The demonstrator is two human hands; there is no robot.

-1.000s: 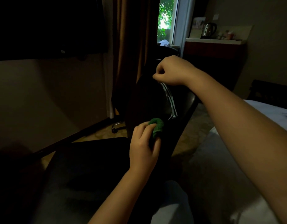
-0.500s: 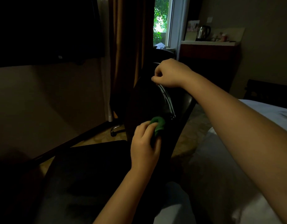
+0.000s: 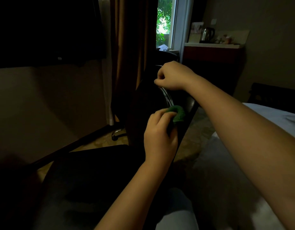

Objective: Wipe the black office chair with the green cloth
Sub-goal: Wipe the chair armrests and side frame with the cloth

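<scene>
1. Green cloth (image 3: 178,113): soft, fuzzy textile, matt.
2. Black office chair (image 3: 190,103): back edge is smooth and leather-like with a slight sheen.
3. Seat (image 3: 93,171): dark and matt. Weave is too dim to tell.
4. Curved rail (image 3: 167,97) on the chair back: polished metal with bright reflections.
5. Wheeled base (image 3: 117,132) by the curtain: chromed metal, glossy.
6. Curtain (image 3: 128,47): brown cloth, matt, in soft folds.
7. Kettle (image 3: 207,33): shiny steel body.
8. Bed sheet (image 3: 279,118): white cloth, matt.
9. Floor (image 3: 199,128): hard, mottled, stone-like, low sheen.

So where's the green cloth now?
Mid-frame, head view: green cloth held by the left hand against the black office chair, below the right hand.
</scene>
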